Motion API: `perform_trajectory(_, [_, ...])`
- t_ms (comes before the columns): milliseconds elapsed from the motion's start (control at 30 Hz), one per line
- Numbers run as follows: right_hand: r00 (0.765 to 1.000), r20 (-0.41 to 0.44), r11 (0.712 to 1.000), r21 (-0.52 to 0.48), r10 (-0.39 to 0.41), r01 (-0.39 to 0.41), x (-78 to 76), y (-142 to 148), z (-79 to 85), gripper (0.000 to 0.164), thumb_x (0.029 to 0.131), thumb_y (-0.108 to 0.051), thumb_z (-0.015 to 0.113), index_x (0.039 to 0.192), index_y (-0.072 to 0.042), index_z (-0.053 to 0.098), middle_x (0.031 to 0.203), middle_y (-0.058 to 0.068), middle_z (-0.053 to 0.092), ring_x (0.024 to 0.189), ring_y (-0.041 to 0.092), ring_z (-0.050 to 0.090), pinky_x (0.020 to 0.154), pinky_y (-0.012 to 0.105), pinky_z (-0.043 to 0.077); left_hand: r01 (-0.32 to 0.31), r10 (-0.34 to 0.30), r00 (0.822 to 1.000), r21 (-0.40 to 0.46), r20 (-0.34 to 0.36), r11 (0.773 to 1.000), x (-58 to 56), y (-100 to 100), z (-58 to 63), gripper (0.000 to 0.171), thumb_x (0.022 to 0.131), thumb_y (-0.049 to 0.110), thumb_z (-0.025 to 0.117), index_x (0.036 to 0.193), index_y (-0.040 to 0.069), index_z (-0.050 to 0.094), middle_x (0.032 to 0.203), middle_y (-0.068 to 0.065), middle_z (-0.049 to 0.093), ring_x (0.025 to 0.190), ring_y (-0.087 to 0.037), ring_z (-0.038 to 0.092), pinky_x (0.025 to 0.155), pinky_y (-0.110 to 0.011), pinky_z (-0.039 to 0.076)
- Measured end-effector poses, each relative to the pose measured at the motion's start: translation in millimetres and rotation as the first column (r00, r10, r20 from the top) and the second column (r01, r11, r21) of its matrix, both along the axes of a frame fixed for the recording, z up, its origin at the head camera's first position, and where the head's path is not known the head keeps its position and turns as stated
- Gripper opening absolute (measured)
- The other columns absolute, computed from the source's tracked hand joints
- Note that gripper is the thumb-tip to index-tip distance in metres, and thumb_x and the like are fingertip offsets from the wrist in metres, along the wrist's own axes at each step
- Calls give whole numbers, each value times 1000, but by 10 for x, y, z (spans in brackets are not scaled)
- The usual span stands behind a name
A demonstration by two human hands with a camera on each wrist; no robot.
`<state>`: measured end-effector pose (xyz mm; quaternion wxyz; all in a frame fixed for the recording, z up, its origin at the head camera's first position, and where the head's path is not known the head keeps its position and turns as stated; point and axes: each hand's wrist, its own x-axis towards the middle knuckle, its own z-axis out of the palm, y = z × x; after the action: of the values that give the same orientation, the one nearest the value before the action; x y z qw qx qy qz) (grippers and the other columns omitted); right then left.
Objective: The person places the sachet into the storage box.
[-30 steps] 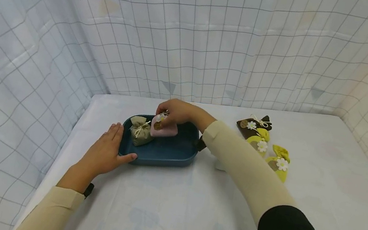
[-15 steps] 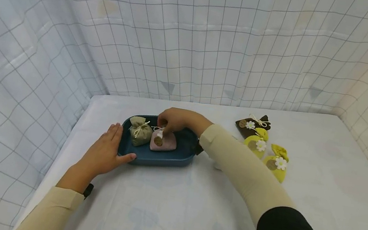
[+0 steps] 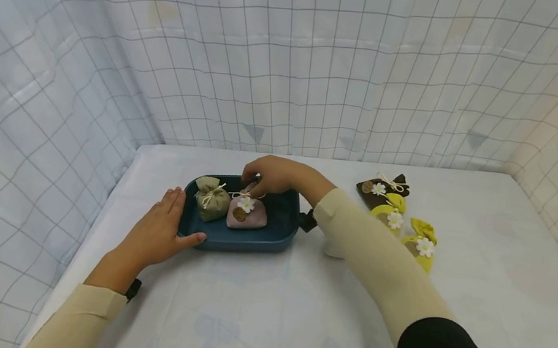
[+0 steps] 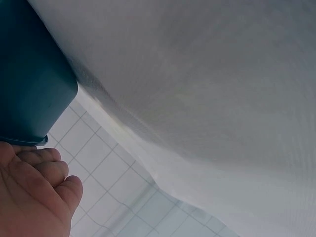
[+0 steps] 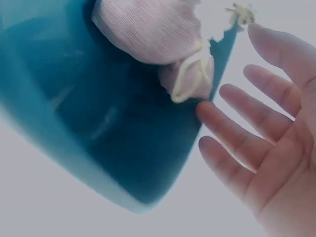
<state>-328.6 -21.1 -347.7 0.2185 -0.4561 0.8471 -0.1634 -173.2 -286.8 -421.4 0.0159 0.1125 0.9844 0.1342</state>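
A blue tray (image 3: 244,246) holds an olive drawstring pouch (image 3: 213,205) at its left and a pink drawstring pouch (image 3: 256,217) beside it, with a white flower and a brown round patch on the front. My right hand (image 3: 281,175) hovers at the pink pouch's tied neck. In the right wrist view its fingers are spread apart around nothing, with fingertips close to the pouch's gathered top (image 5: 195,79). My left hand (image 3: 159,231) lies along the tray's left end with straight fingers, thumb at the front corner. The left wrist view shows those fingers against the tray's rim (image 4: 22,141).
Right of the tray lie a dark brown pouch (image 3: 371,199) and two yellow pouches with white flowers, one nearer (image 3: 421,261) and one partly behind my right sleeve (image 3: 388,217). A white item (image 3: 334,250) is mostly hidden under that sleeve. Grid-patterned curtains (image 3: 323,82) surround the white table.
The pink pouch has gone down from my right hand onto the tray's floor. The right hand has let go of it and risen slightly. My left hand has stayed at the tray's end.
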Motion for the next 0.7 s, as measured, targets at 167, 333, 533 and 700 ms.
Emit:
perform_trajectory(167, [999, 32, 995, -89, -39, 42, 32, 257, 149, 44, 93, -21, 70, 134, -6, 60, 136, 9, 59, 120, 26, 59, 97, 35, 49, -4, 4, 1000, -3, 13, 1000, 7, 10, 10, 114, 90, 68, 56, 153, -13, 9, 160, -31, 8, 148, -44, 7, 116, -60, 15])
perform_trajectory(333, [992, 13, 983, -136, -122, 123, 53, 594, 219, 43, 92, -25, 72, 132, -12, 61, 134, 3, 59, 121, 24, 58, 96, 35, 50, -4, 4, 1000, -5, 15, 1000, 22, 15, 35, 112, 91, 68, 56, 153, -14, 9, 160, -32, 8, 148, -45, 7, 116, -61, 16])
perform_trajectory(533, [973, 65, 952, -204, -221, 229, 127, 997, 232, 45, 92, -27, 74, 133, -14, 60, 134, 1, 59, 122, 20, 57, 95, 37, 51, -3, 3, 1000, -11, 10, 1000, 23, 3, 38, 112, 91, 66, 58, 153, -14, 10, 159, -32, 9, 148, -46, 8, 115, -61, 16])
perform_trajectory(700, [960, 89, 934, -226, -264, 278, 224, 1278, 202, 46, 91, -27, 74, 133, -14, 59, 134, 0, 59, 123, 19, 57, 96, 37, 51, 4, -4, 1000, -9, 5, 1000, 8, 1, 18, 112, 91, 66, 57, 153, -14, 10, 159, -32, 9, 148, -46, 8, 116, -61, 16])
